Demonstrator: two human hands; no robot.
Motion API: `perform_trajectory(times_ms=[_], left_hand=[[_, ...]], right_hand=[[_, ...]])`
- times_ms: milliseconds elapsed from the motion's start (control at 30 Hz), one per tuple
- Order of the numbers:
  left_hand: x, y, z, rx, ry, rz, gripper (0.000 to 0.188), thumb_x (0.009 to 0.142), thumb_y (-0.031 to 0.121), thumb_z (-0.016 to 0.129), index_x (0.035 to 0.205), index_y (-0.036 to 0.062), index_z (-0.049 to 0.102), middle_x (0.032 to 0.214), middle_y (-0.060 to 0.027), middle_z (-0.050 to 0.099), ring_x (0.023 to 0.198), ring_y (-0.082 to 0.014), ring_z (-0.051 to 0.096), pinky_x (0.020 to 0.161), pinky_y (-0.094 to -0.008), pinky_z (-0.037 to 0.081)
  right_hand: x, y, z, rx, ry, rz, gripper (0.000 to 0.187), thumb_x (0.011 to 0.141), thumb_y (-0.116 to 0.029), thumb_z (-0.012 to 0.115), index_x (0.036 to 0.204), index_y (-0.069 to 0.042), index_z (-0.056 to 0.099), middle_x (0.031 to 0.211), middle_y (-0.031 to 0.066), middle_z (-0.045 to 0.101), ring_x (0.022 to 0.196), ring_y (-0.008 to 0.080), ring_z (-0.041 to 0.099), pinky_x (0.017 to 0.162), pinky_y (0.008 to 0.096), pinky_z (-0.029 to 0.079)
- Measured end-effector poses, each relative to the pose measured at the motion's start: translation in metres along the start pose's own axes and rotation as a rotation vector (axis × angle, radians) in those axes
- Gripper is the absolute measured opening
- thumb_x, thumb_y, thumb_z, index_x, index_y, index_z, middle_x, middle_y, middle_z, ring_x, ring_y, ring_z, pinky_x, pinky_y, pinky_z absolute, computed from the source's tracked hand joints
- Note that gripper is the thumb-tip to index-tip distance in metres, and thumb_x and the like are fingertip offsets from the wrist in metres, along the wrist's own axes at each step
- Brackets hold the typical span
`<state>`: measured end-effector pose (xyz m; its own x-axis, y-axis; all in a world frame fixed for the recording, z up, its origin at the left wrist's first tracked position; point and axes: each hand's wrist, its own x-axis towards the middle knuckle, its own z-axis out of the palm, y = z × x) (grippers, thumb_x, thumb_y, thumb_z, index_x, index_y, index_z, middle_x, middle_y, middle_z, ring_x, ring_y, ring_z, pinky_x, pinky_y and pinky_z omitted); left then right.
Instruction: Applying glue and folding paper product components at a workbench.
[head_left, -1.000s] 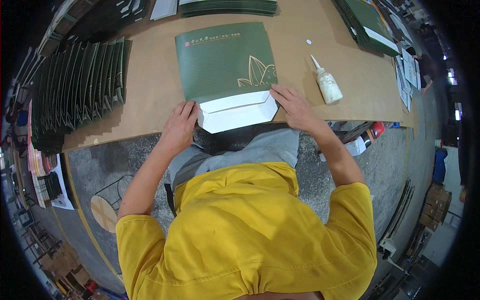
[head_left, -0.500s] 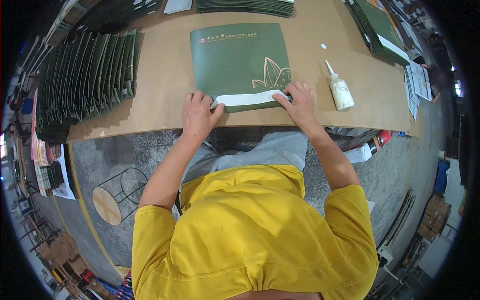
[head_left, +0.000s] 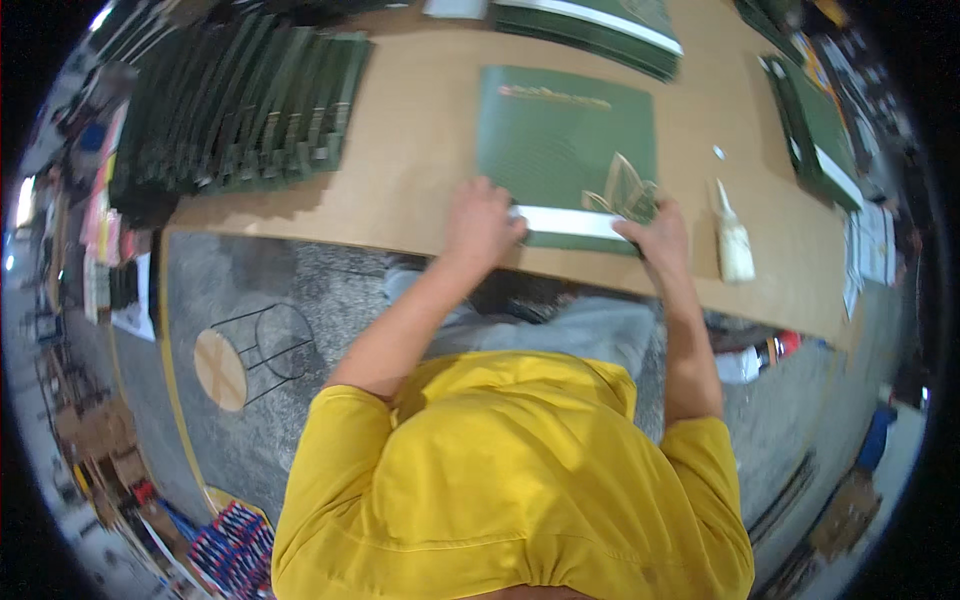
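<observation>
A flat green sheet-like item (head_left: pixel 555 130), perhaps a paper bag or folder, lies on the table with a gold leaf drawing at its lower right. Across its near edge runs a white strip (head_left: pixel 570 220). My left hand (head_left: pixel 483 225) is closed at the strip's left end, thumb against it. At the other end my right hand (head_left: pixel 660 238) grips with its thumb on top of the strip and its fingers at the green edge. Motion blurs both hands slightly. A white squeeze bottle (head_left: pixel 735 250) with a thin nozzle stands or lies right of my right hand; I cannot tell which.
Many folded green pieces (head_left: pixel 240 110) stand in a row at the left of the brown table (head_left: pixel 400 140). Another green stack (head_left: pixel 590 35) lies at the back, and one more (head_left: pixel 815 130) at the right. A round-topped stool (head_left: pixel 220 370) is on the floor at left.
The whole view has shifted, so the table appears farther right and tilted. The white strip, bowed before, now looks straighter and flatter on the green piece. Both hands stay at its ends.
</observation>
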<state>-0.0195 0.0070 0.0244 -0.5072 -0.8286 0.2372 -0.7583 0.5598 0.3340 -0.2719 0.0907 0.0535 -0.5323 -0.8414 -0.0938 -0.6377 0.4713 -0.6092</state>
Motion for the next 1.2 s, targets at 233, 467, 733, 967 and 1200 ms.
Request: perform_trajectory(times_ms=[233, 467, 733, 967, 1200], left_hand=[[0.04, -0.033, -0.034, -0.133, -0.314, -0.121, 0.03, 0.072, 0.032, 0.067, 0.085, 0.0049, 0.066, 0.096, -0.0164, 0.058, 0.1, -0.0347, 0.052, 0.088, -0.0418, 0.044], [0.076, -0.194, -0.074, 0.839, -0.066, 0.061, 0.036, 0.086, 0.027, 0.049, 0.114, 0.0086, 0.06, 0.133, -0.018, 0.046, 0.131, -0.0391, 0.03, 0.107, -0.0622, 0.013], [0.083, -0.19, -0.114, 0.775, 0.075, 0.015, 0.035, 0.085, 0.015, 0.048, 0.117, 0.0066, 0.059, 0.122, -0.0144, 0.054, 0.123, -0.0352, 0.042, 0.098, -0.0625, 0.026], [0.078, -0.192, -0.131, 0.754, 0.082, -0.004, 0.038, 0.083, 0.022, 0.054, 0.118, 0.0056, 0.057, 0.123, -0.0127, 0.054, 0.124, -0.0322, 0.041, 0.1, -0.0568, 0.028], [0.057, -0.203, -0.119, 0.619, 0.023, 0.038, 0.038, 0.081, 0.019, 0.058, 0.118, 0.0079, 0.057, 0.128, -0.0139, 0.051, 0.127, -0.0343, 0.038, 0.104, -0.0568, 0.024]], right_hand=[[-0.005, -0.01, -0.02, 0.027, -0.076, 0.081, 0.068, 0.057, -0.024, 0.083, 0.11, 0.006, 0.053, 0.103, 0.0236, 0.063, 0.095, 0.0336, 0.062, 0.082, 0.0387, 0.047], [0.015, -0.037, -0.017, -0.091, -0.175, 0.0, 0.076, 0.058, -0.029, 0.084, 0.113, 0.01, 0.048, 0.101, 0.0267, 0.062, 0.095, 0.0374, 0.062, 0.084, 0.0401, 0.048], [0.065, -0.117, 0.056, 0.142, -0.354, -0.181, 0.073, 0.06, -0.024, 0.083, 0.118, 0.003, 0.048, 0.112, 0.021, 0.059, 0.104, 0.0321, 0.058, 0.092, 0.0385, 0.045], [0.048, -0.271, 0.245, 0.222, -0.486, -0.261, 0.075, 0.067, -0.025, 0.077, 0.121, 0.009, 0.038, 0.109, 0.0257, 0.057, 0.103, 0.0377, 0.058, 0.089, 0.0428, 0.047], [0.094, -0.279, 0.213, 0.107, -0.738, -0.401, 0.051, 0.071, -0.042, 0.072, 0.097, 0.0, 0.061, 0.096, 0.0221, 0.063, 0.091, 0.0335, 0.062, 0.078, 0.0426, 0.049]])
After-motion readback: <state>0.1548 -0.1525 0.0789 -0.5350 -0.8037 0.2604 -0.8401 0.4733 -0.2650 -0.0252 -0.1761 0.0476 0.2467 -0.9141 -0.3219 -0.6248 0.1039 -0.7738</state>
